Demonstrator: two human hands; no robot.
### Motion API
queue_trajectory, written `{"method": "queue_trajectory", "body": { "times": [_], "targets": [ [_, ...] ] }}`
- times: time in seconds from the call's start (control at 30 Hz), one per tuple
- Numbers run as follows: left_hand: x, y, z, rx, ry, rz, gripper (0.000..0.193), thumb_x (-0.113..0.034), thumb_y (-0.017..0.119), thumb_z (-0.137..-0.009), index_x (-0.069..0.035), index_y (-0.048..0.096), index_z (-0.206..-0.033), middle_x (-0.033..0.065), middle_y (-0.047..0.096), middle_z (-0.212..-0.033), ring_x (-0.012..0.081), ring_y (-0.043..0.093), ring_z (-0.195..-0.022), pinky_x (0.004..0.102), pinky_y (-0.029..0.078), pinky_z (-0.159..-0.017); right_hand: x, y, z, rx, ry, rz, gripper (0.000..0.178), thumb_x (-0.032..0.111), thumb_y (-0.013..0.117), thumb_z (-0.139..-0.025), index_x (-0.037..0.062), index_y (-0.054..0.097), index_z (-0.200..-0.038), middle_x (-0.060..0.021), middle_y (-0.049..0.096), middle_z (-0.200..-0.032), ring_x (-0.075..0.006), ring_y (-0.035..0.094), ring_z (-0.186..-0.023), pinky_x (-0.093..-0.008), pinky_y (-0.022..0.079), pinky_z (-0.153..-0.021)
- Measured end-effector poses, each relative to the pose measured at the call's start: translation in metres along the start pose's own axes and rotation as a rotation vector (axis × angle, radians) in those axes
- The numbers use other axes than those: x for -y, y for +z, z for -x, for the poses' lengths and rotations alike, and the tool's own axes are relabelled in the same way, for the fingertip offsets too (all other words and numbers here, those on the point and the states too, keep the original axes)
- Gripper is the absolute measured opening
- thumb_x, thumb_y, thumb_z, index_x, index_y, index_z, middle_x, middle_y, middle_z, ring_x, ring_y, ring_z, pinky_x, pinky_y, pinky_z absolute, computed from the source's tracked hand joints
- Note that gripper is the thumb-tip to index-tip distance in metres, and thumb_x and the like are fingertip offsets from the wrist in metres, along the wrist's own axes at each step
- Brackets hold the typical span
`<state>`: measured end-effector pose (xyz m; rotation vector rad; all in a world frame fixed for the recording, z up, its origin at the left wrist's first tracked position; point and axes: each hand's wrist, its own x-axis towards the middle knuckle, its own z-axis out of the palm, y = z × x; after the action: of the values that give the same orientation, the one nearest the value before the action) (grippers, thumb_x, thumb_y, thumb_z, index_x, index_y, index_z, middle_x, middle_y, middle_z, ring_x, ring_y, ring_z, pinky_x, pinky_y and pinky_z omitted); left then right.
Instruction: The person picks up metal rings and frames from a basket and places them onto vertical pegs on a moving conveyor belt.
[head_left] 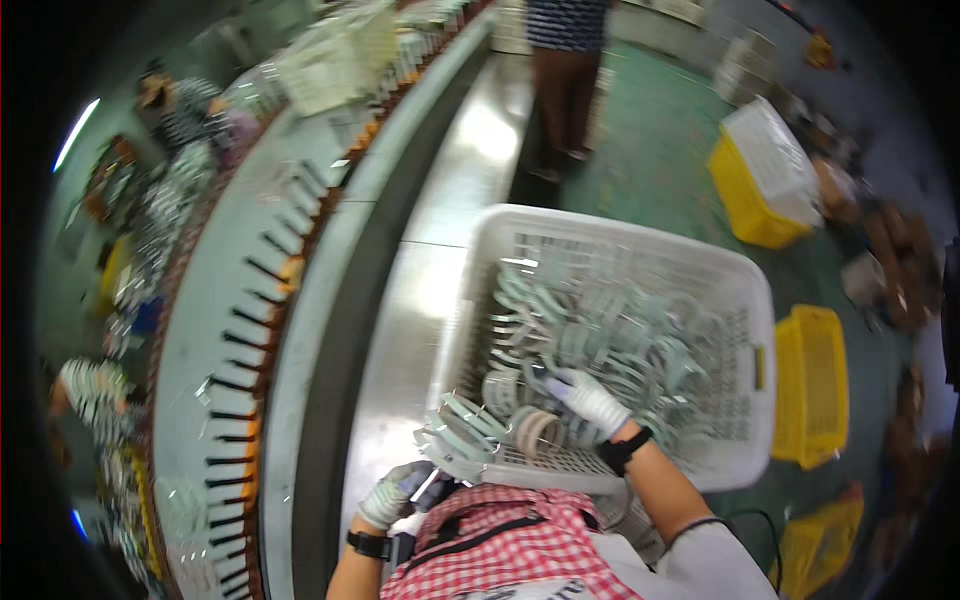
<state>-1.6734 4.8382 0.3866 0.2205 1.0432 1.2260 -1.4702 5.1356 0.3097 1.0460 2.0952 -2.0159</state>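
Note:
A large white plastic basket [755, 300] stands in front of me, with many curved pale-green strips [640, 350] heaped inside. At its near left corner my left hand [400, 492], in a white glove with grey fingertips, is closed on a bundle of curved pale-green strips [462, 437]. My right hand [596, 402], gloved the same way, reaches over the basket's near side. Its fingers stretch out, slightly apart, and touch the heaped strips. A coiled, beige-edged roll of strips [537, 432] lies just left of it. Blur hides exactly what the right fingertips touch.
Left of the basket runs a shiny metal bench [400, 390], and beyond it a conveyor [225, 330] with dark prongs along its edge. Yellow crates [812, 385] stand on the green floor at right. A person [567, 80] stands ahead; others are at far left.

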Motion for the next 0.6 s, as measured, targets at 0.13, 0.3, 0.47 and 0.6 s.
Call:
{"method": "queue_trajectory", "body": {
  "times": [0.13,0.3,0.47,0.6],
  "targets": [
    [0.0,-0.002,-0.012,-0.24,0.053,0.073,0.058,-0.047,0.064,-0.078,-0.002,0.05,-0.112,0.0002,0.052,-0.084,0.0072,0.048,-0.066,0.0188,0.041,-0.06,-0.126,0.005,-0.047,0.139,0.048,0.703,0.034,0.034,0.054,-0.077,0.0046,0.063,-0.092,-0.0196,0.063,-0.09,-0.033,0.061,-0.081,-0.0398,0.048,-0.072],
    [-0.004,-0.017,-0.02,-0.368,0.154,0.084,0.056,-0.042,0.063,-0.08,-0.005,0.043,-0.116,0.0052,0.055,-0.093,0.0159,0.058,-0.087,0.0252,0.047,-0.072,-0.184,0.032,-0.088,0.139,0.386,0.908,0.036,0.035,0.051,-0.077,0.01,0.063,-0.099,-0.0195,0.061,-0.099,-0.0351,0.058,-0.094,-0.043,0.046,-0.082],
    [-0.036,-0.055,-0.048,-0.491,0.33,0.008,0.056,-0.033,0.064,-0.081,-0.003,0.036,-0.118,0.0201,0.055,-0.105,0.0315,0.059,-0.095,0.0386,0.052,-0.078,-0.193,0.007,-0.123,0.16,0.301,0.757,0.036,0.036,0.05,-0.078,0.009,0.065,-0.096,-0.0185,0.06,-0.1,-0.0342,0.058,-0.095,-0.0405,0.045,-0.082],
    [-0.069,-0.171,-0.077,-0.875,0.682,-0.414,0.034,-0.02,0.062,-0.084,-0.001,0.049,-0.109,0.0107,0.06,-0.094,0.0199,0.06,-0.081,0.0335,0.051,-0.075,-0.169,-0.029,-0.152,0.17,0.185,0.597,0.034,0.029,0.057,-0.078,0.0005,0.064,-0.095,-0.0197,0.064,-0.089,-0.0304,0.063,-0.084,-0.0353,0.047,-0.074]
  ]
}}
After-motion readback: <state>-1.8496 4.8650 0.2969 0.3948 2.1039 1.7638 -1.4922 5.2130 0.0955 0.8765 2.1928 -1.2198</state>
